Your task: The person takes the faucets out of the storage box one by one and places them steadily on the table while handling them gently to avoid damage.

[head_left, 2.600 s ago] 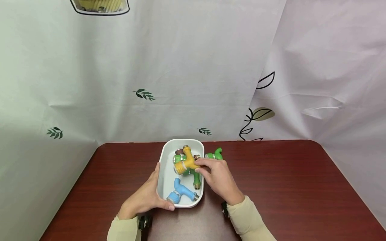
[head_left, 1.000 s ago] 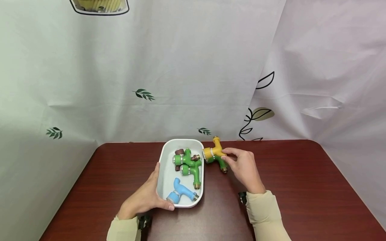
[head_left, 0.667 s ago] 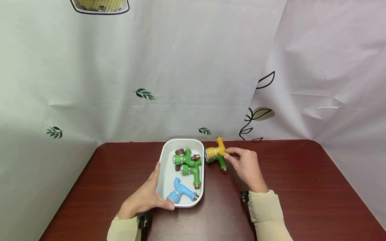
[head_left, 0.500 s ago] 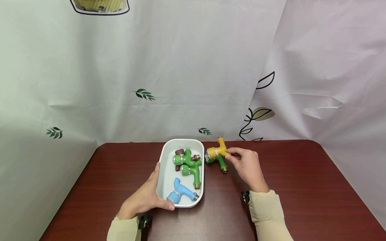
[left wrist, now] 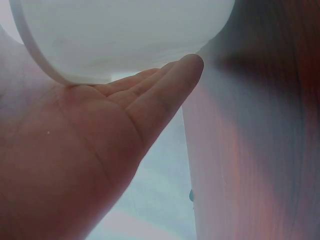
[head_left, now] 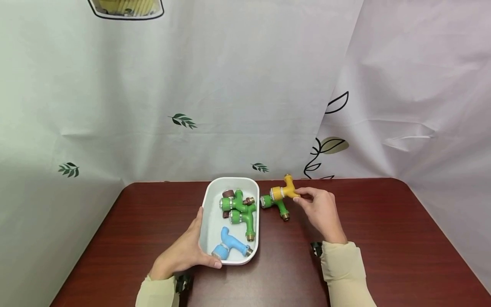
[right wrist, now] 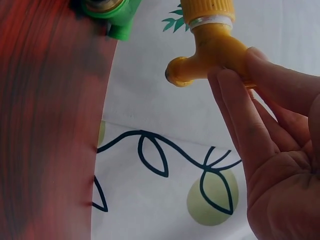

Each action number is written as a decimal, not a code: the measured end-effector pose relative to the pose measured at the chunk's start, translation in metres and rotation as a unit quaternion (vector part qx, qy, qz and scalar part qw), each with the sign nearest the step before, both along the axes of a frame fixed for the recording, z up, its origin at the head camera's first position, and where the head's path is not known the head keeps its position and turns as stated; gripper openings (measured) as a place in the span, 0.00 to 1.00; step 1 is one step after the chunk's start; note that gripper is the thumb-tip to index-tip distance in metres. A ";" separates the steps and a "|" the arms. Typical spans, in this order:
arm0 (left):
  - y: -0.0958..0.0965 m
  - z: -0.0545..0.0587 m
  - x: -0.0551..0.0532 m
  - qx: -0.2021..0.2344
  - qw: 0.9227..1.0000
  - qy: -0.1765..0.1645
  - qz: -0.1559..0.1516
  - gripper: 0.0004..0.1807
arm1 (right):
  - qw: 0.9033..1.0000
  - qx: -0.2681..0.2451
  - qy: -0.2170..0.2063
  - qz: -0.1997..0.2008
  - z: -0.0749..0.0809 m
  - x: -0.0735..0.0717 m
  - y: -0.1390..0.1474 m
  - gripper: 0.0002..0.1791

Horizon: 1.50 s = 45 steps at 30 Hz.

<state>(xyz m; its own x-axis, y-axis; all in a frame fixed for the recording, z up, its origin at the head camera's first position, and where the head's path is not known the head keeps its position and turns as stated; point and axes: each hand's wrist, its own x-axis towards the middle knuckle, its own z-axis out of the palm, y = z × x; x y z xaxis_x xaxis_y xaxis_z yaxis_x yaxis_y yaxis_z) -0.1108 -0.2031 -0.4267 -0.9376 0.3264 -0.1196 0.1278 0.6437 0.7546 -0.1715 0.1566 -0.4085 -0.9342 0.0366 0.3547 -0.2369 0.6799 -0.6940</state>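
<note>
Thumb and fingertips of my right hand (head_left: 319, 209) pinch a yellow tap (head_left: 288, 189) by its spout end, its ribbed knob pointing left. The right wrist view shows the yellow tap (right wrist: 212, 50) held up above table level. Partly behind it in the head view, a green tap (head_left: 281, 207) lies on the table. My left hand (head_left: 184, 251) lies along the left side of a white tray (head_left: 206, 226), fingers straight, thumb at the near rim. Inside are two green taps, one upper (head_left: 238, 202) and one lower (head_left: 249, 221), a blue tap (head_left: 232, 242) and a partly hidden brown tap (head_left: 228, 193).
The dark red-brown table (head_left: 383, 238) extends to both sides of the tray. Behind it hangs a pale cloth backdrop (head_left: 245, 94) with leaf prints, meeting the table's back edge.
The yellow tap has come out from over the tray, passed above the green tap on the table and keeps moving right in my right hand. The left hand and tray stay put.
</note>
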 end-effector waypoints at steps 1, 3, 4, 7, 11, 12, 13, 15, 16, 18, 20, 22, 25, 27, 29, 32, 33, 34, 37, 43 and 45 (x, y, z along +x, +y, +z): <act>0.000 0.000 0.000 -0.001 1.000 -0.001 0.000 0.86 | 1.000 0.001 -0.001 0.000 0.000 0.000 0.001 0.10; 0.000 0.000 0.000 -0.002 1.000 -0.001 0.001 0.87 | 1.000 0.002 -0.004 0.001 -0.001 0.000 0.002 0.10; 0.000 0.000 0.000 -0.002 1.000 -0.001 0.000 0.87 | 1.000 0.004 -0.005 0.000 -0.001 0.000 0.003 0.10; 0.000 0.000 0.000 -0.002 1.000 -0.001 0.000 0.87 | 1.000 0.007 -0.009 -0.001 -0.001 -0.001 0.005 0.11; 0.000 0.000 0.000 0.001 1.000 -0.003 0.000 0.87 | 1.000 0.009 -0.020 -0.005 0.000 0.000 0.008 0.11; 0.000 0.001 0.000 0.001 1.000 -0.003 0.000 0.87 | 1.000 0.010 -0.024 -0.006 0.000 0.000 0.009 0.11; 0.000 0.001 0.000 0.001 1.000 -0.004 0.001 0.87 | 1.000 0.010 -0.027 -0.007 0.000 0.000 0.009 0.11; 0.000 0.001 0.000 0.001 1.000 -0.005 0.001 0.87 | 0.999 0.011 -0.032 -0.008 0.000 0.000 0.011 0.11; 0.000 0.000 0.000 0.000 1.000 -0.006 0.001 0.87 | 0.999 0.011 -0.034 -0.009 0.000 -0.001 0.011 0.11; 0.000 0.001 0.000 -0.002 1.000 -0.006 0.002 0.87 | 0.999 0.013 -0.036 -0.009 -0.001 -0.001 0.012 0.11; 0.000 0.000 0.000 -0.003 1.000 -0.007 0.003 0.87 | 0.999 0.012 -0.038 -0.008 -0.001 -0.002 0.014 0.11; 0.000 0.000 0.000 -0.004 1.000 -0.006 0.004 0.87 | 0.999 0.012 -0.039 -0.007 -0.002 -0.002 0.015 0.11; 0.000 0.000 0.000 -0.003 1.000 -0.004 0.003 0.86 | 0.999 0.014 -0.041 -0.007 -0.002 -0.002 0.016 0.11; 0.000 0.000 0.000 0.000 1.000 -0.001 0.002 0.86 | 0.999 0.015 -0.045 -0.007 -0.002 -0.002 0.017 0.11; 0.000 -0.001 0.000 0.001 1.000 0.000 0.001 0.86 | 0.999 0.016 -0.049 -0.007 -0.002 -0.002 0.018 0.11; 0.000 -0.001 -0.001 0.002 1.000 0.002 -0.001 0.86 | 0.998 0.017 -0.053 -0.008 -0.004 -0.002 0.019 0.11; 0.000 -0.001 -0.001 0.001 1.000 0.003 -0.001 0.86 | 0.998 0.019 -0.053 -0.009 -0.004 -0.003 0.019 0.10; 0.000 0.000 -0.001 0.001 1.000 0.003 -0.002 0.86 | 0.998 0.020 -0.052 -0.009 -0.004 -0.003 0.019 0.10; 0.000 0.000 0.000 -0.003 1.000 0.006 -0.002 0.87 | 0.998 0.023 -0.051 -0.010 -0.005 -0.003 0.021 0.10; 0.000 0.001 0.000 -0.004 1.000 0.001 0.000 0.87 | 0.998 0.022 -0.061 -0.011 -0.005 -0.002 0.023 0.10; 0.000 0.001 0.000 -0.001 1.000 0.000 -0.001 0.87 | 0.998 0.023 -0.066 -0.011 -0.005 -0.002 0.024 0.10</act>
